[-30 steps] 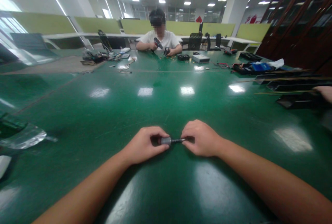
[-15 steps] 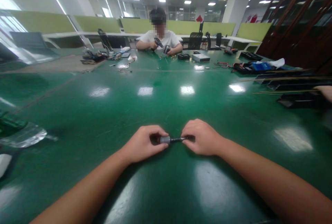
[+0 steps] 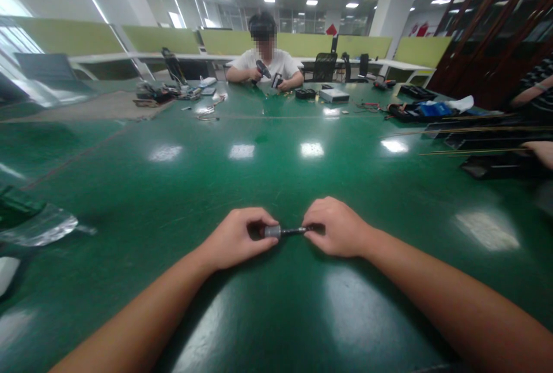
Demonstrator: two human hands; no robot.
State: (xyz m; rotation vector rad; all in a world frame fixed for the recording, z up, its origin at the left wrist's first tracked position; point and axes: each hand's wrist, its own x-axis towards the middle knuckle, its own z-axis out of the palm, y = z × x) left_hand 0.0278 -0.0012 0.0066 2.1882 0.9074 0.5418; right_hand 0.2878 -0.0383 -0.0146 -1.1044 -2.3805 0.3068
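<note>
Between thumb and fingers, my left hand pinches a small grey cylinder, roughly level above the green tabletop. A thin dark shaft runs from the cylinder toward the right, with a shinier bit near its right end. That end is pinched by my right hand, whose fingertips hide it. Both hands rest low, close to the table. Blur and small size keep me from telling exactly what the cylinder and shaft are.
Across the table a person holds a power drill. A grey box lies nearby. Black trays with thin rods and another person's hand are at right. A clear plastic bag lies left.
My left hand has shifted slightly left with the grey cylinder, and a little more of the shaft shows by my right fingers. A patterned sleeve and arm have appeared at the right edge.
</note>
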